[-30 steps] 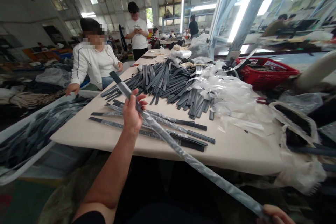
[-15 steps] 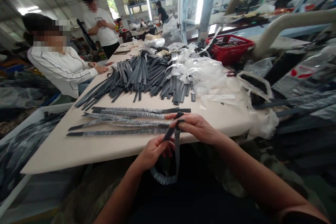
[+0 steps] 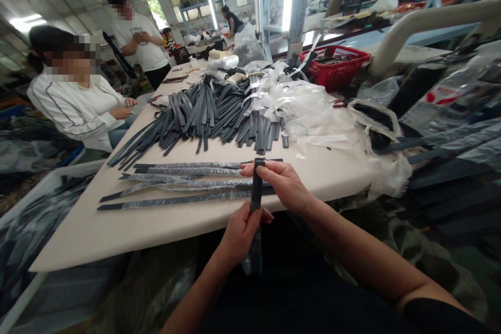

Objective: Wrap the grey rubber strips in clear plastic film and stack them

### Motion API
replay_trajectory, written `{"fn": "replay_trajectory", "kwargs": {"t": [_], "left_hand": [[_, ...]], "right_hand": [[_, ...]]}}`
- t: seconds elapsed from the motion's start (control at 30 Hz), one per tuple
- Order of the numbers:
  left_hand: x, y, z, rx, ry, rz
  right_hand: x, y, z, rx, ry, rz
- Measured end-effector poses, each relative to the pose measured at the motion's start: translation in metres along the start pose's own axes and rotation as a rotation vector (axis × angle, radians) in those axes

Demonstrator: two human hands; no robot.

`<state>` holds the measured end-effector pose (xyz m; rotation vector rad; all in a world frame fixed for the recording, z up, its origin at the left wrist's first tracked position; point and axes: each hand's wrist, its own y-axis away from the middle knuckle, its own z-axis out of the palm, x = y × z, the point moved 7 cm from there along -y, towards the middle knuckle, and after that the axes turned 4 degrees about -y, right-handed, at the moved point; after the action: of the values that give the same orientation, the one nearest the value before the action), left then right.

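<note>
A dark strap [image 3: 256,188] runs upright between my two hands at the table's near edge, its lower part looped down in front of my body. My left hand [image 3: 241,232] is closed round the strap's middle. Above it, my right hand [image 3: 285,182] pinches the strap's top end between thumb and fingers. Several dark straps in clear plastic wrap [image 3: 180,201] lie side by side on the table, just left of my hands. Beyond them spreads a large heap of unwrapped dark straps [image 3: 207,109].
White plastic sleeves [image 3: 305,109] are piled on the right of the table [image 3: 156,229], near a red basket [image 3: 336,68]. A person in white [image 3: 74,94] sits at the left edge; another person [image 3: 143,42] stands behind. A bin [image 3: 27,292] of straps is lower left.
The strap in my hands has turned from slanted and bent to straight and upright. My left hand has shifted slightly right. The seated person's hands have drawn back from the table.
</note>
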<state>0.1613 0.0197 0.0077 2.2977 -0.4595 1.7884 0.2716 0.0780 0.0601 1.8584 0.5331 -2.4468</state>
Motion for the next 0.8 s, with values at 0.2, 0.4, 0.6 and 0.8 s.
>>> {"fn": "replay_trajectory", "kwargs": {"t": [0.2,0.4,0.6,0.8], "left_hand": [[-0.034,0.031,-0.005,-0.016,0.288,-0.223],[-0.066,0.063,-0.117,0.618,0.542,-0.199],[-0.056,0.074,-0.240,1.002,0.702,-0.122],[-0.036,0.034,-0.337,1.154,0.575,-0.073]], "right_hand": [[0.005,0.004,0.003,-0.147,0.074,0.034],[-0.003,0.012,-0.071,0.161,0.302,0.047],[-0.016,0.021,-0.137,0.461,0.517,0.054],[-0.023,-0.015,-0.137,0.430,0.507,-0.192]]}}
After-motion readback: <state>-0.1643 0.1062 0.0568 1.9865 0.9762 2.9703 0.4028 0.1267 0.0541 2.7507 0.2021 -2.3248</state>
